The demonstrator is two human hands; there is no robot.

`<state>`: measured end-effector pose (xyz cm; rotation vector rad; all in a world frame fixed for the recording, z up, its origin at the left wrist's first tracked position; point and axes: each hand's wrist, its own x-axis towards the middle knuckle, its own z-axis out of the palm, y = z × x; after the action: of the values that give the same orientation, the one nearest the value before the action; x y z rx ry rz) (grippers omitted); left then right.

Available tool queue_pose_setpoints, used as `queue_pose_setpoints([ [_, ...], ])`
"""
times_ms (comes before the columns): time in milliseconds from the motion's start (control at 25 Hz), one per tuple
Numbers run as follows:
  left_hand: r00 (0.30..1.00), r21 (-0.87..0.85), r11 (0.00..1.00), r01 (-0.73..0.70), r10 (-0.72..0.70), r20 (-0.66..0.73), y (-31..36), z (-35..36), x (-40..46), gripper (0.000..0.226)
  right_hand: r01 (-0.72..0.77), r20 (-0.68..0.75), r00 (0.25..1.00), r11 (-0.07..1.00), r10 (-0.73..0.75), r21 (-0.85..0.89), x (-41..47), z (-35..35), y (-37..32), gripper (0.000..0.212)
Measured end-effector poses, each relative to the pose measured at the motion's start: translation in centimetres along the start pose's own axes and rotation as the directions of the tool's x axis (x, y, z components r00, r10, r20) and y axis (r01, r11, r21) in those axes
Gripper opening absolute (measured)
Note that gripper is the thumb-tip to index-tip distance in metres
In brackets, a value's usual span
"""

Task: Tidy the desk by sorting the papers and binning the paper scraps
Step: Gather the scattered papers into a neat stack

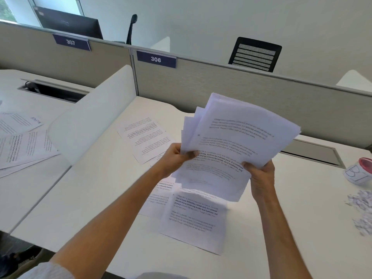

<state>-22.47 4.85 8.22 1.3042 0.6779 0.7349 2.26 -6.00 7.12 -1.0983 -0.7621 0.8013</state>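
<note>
Both hands grip a fanned stack of papers (231, 141) held up off the worktop (96, 198) — the left hand (177, 158) pinches its left edge, the right hand (259, 174) its lower right corner. Below the stack, printed sheets (193, 216) lie flat; more sheets (147, 137) lie left of it. Right of the stack sit paper scraps (361, 210) and a tub (360, 172).

Open-plan office, cubicle row.
Numbered partition tags 306 (156, 59) and 307 (70, 42), white surface (100, 188), monitor (68, 23), mesh chair (254, 54), printed sheets (145, 137).
</note>
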Motion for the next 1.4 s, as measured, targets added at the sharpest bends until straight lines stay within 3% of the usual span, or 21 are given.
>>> queue_pose_setpoints([
  [160, 0.996, 0.001, 0.999, 0.050, -0.050, -0.068, 0.0, -0.1, -0.3, 0.048, -0.014, 0.030, 0.999, 0.998, 0.016, -0.068, -1.2, -0.1, 1.1, 0.050],
  [400, 0.985, -0.078, 0.997, 0.020, -0.033, -0.171, -1.7, 1.4, -0.9, 0.045, -0.122, 0.029, 0.992, 0.987, 0.125, -0.108, -1.8, -0.1, 2.2, 0.031],
  [520, 0.982, -0.097, 0.993, -0.059, 0.040, -0.186, -1.0, 1.8, -0.6, 0.031, -0.048, 0.058, 0.997, 0.996, 0.052, -0.072, -1.6, 0.0, 1.4, 0.036],
  [680, 0.974, 0.011, 0.996, -0.085, 0.086, -0.208, 0.0, 1.2, 0.1, 0.028, -0.019, 0.194, 0.980, 0.995, 0.039, -0.103, -1.6, 0.1, 0.8, 0.042],
  [840, 0.982, 0.048, 0.999, -0.018, 0.027, -0.184, -0.5, 0.1, 0.2, 0.030, -0.036, 0.163, 0.985, 0.993, 0.054, -0.108, -1.4, 0.6, 1.1, 0.041],
  [1040, 0.977, 0.006, 0.995, 0.098, -0.095, -0.192, -3.8, 0.2, -0.5, 0.050, -0.108, 0.132, 0.984, 0.989, 0.121, -0.105, -1.4, 1.3, 2.8, 0.038],
  [1240, 0.959, 0.011, 0.998, 0.068, -0.062, -0.278, -5.6, 0.8, -0.4, 0.029, -0.138, 0.092, 0.985, 0.985, 0.148, -0.106, -1.9, 1.4, 4.2, 0.036],
  [1400, 0.955, 0.014, 1.000, 0.022, -0.017, -0.298, -5.2, 1.0, 0.1, 0.027, -0.106, 0.118, 0.987, 0.993, 0.112, -0.053, -1.8, 1.1, 4.3, 0.037],
])
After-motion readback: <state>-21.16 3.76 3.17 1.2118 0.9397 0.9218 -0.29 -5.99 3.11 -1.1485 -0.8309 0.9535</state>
